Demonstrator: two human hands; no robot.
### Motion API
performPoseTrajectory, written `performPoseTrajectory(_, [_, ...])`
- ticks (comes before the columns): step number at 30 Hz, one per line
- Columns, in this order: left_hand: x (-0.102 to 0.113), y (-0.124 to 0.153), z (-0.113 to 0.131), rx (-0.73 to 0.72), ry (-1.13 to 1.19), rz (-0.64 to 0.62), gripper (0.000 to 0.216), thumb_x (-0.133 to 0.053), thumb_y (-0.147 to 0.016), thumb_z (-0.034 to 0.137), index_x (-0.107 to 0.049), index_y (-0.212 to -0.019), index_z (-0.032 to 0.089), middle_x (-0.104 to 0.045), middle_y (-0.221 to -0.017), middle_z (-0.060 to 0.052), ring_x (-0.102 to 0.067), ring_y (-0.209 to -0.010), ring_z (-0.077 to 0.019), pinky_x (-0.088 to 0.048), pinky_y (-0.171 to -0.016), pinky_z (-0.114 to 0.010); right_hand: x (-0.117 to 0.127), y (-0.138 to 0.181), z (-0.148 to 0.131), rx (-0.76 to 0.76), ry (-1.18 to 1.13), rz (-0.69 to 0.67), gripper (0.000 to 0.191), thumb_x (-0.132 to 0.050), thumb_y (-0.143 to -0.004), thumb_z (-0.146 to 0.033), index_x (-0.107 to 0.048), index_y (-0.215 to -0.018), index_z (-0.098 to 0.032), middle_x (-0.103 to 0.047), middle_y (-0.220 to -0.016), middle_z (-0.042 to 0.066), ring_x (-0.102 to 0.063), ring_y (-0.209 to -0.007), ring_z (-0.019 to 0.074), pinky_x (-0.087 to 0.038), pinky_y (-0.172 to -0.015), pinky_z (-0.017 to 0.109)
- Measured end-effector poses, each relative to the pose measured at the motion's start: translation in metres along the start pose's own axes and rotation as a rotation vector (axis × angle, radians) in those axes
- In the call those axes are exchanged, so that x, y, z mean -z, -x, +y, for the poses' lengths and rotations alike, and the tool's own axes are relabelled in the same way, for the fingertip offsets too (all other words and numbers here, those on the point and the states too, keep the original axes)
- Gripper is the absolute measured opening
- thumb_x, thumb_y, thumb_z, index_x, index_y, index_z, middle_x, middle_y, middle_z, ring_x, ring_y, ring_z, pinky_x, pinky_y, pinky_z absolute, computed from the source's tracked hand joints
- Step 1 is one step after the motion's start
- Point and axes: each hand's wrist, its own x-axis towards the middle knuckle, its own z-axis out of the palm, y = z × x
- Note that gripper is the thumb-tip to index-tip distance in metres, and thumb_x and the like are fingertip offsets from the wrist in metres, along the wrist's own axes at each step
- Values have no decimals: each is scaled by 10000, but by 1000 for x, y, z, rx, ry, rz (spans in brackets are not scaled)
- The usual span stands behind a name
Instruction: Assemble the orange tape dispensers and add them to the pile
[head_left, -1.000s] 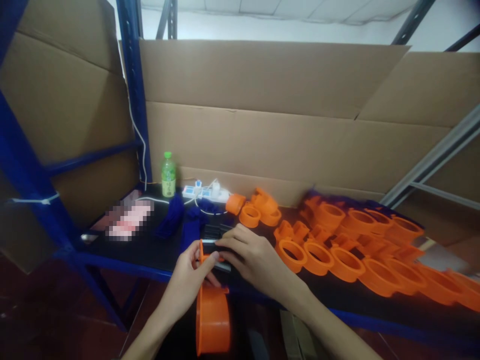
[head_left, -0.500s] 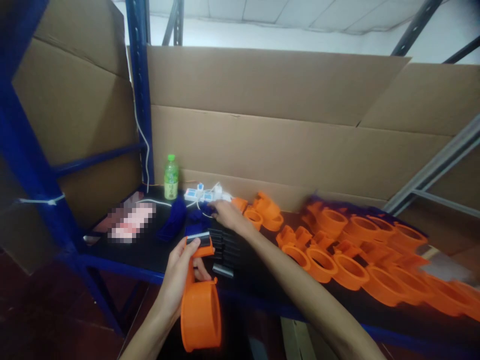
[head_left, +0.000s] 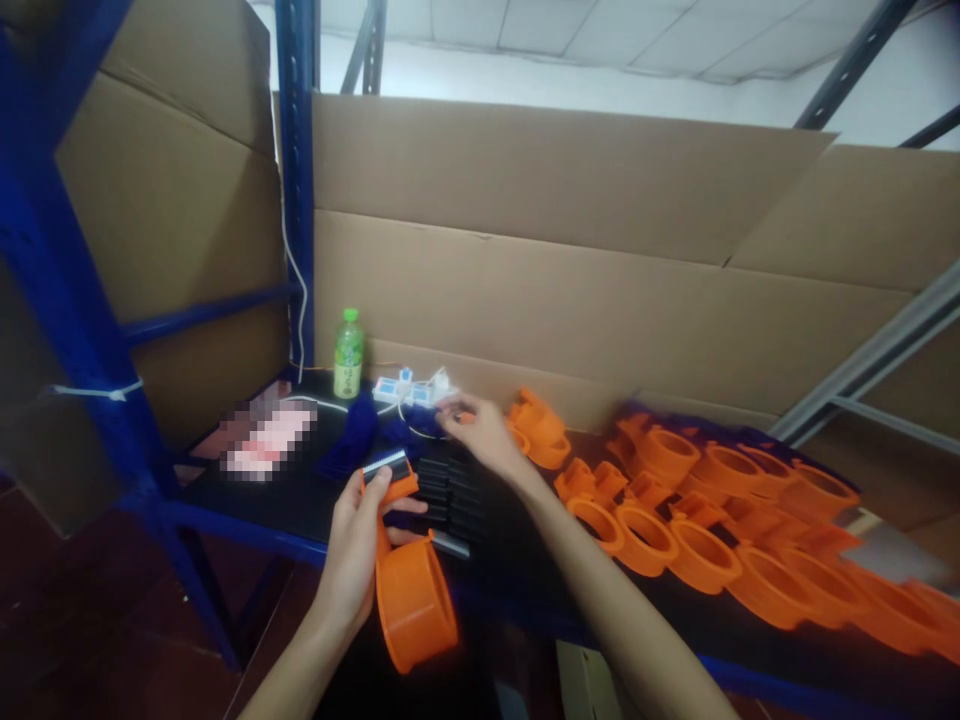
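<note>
My left hand (head_left: 356, 540) grips an orange tape dispenser (head_left: 416, 605), its thumb pressed against a black plate with a toothed edge (head_left: 386, 468) at the dispenser's head. The dispenser's round drum hangs below the hand. Further back, my right hand (head_left: 480, 430) reaches across the bench with thumb and fingers drawn together beside the dark blue parts (head_left: 409, 432); anything between the fingertips is too small to make out. Several black strips (head_left: 450, 490) lie in rows between the hands. One strip with a silvery face (head_left: 451, 545) sits in front of them, partly behind the left fingers.
Orange dispensers (head_left: 701, 555) fill the bench's right side, with blue ones behind. A green-capped bottle (head_left: 348, 355) and a white power strip (head_left: 409, 388) stand at the back. Cardboard walls (head_left: 525, 290) and blue rack posts (head_left: 295, 200) enclose the bench.
The held dispenser has tilted, its drum swinging slightly right and up. My right hand has shifted a little right, away from the power strip. The view has turned slightly.
</note>
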Motion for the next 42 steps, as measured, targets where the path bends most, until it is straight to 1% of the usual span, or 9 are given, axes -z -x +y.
performPoseTrajectory(2, [-2,2,-3,-5,21,15,339,-678,-838,432,-593,-1064,195,-749,-963,-86,-626,-477,-98,-542,-506,-252,5,28,-21,32,-86,-10,284,-596,-884,-340,-677,-1069,-140,-697,-911,48,-677,-773,133,-556,-700,240])
performPoseTrajectory(5, [-6,7,-7,-14,60,25,330,-687,-838,420,-554,-1070,226,-745,-964,-46,-672,-516,-113,-553,-536,-251,5,67,-49,74,-264,-16,269,-635,-872,-311,-678,-1092,-163,-675,-951,52,-675,-785,128,-567,-630,211])
performPoseTrajectory(8, [-9,12,-10,-24,61,30,337,-688,-840,413,-534,-1080,234,-741,-984,-38,-715,-581,-145,-574,-575,-271,2,89,-64,119,-320,-6,222,-648,-868,-251,-700,-1074,-188,-670,-961,52,-674,-841,137,-575,-629,206])
performPoseTrajectory(13, [-11,16,-6,21,68,5,334,-686,-839,403,-547,-1089,232,-742,-950,-34,-716,-571,-158,-558,-534,-259,5,95,-63,161,-275,9,231,-695,-845,-228,-718,-1075,-207,-684,-1012,57,-665,-784,127,-575,-622,222])
performPoseTrajectory(18, [-14,21,-3,59,108,-31,333,-676,-844,406,-578,-1091,207,-760,-911,-54,-717,-579,-161,-557,-556,-258,8,105,-66,236,-255,121,188,-682,-862,-199,-740,-1040,-222,-704,-994,55,-678,-825,148,-586,-674,253])
performPoseTrajectory(25, [-12,25,-2,266,170,-130,368,-663,-801,470,-618,-1004,166,-773,-815,-102,-714,-561,-230,-546,-511,-306,7,118,-70,347,-195,195,191,-646,-881,-126,-743,-1002,-238,-703,-941,56,-662,-837,165,-590,-730,308])
performPoseTrajectory(33, [-16,33,5,279,129,-235,309,-648,-830,457,-595,-922,167,-758,-821,-101,-718,-580,-221,-523,-492,-276,9,129,-64,437,-119,242,298,-621,-875,-53,-712,-1080,-248,-674,-900,49,-633,-796,160,-568,-690,317])
performPoseTrajectory(37, [-15,32,1,271,118,-204,308,-666,-824,444,-590,-958,177,-747,-744,-66,-719,-587,-221,-548,-527,-296,1,137,-62,440,-83,274,375,-634,-855,-30,-692,-1147,-257,-683,-971,67,-637,-858,179,-576,-709,338])
performPoseTrajectory(42, [-11,28,-11,226,79,-123,318,-707,-800,430,-616,-971,178,-755,-719,-62,-731,-617,-240,-574,-552,-319,-7,144,-68,440,-89,368,355,-688,-811,-26,-705,-1086,-250,-692,-931,67,-653,-915,207,-596,-720,354])
